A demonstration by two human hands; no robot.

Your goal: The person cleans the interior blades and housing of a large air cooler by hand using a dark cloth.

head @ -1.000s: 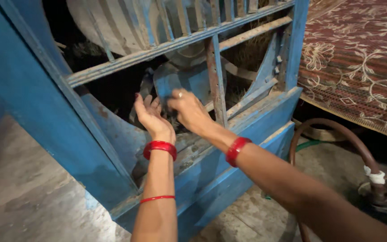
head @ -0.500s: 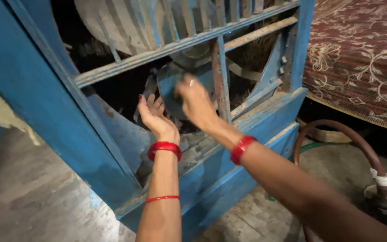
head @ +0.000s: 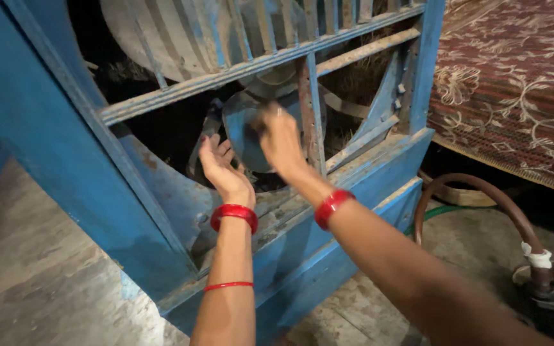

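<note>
Fan blade inside blue cooler frame, left hand open beside it, right hand fingers curled on blade.

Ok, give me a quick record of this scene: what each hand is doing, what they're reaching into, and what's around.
left hand: left hand open, palm up, inside the opening, beside a blue fan blade
right hand: right hand against the fan blade, blurred, grip unclear
housing: blue metal cooler frame, slatted, worn paint
wrists: red bangles
right side: patterned red cloth, brown hose
ground: grey concrete floor
</note>
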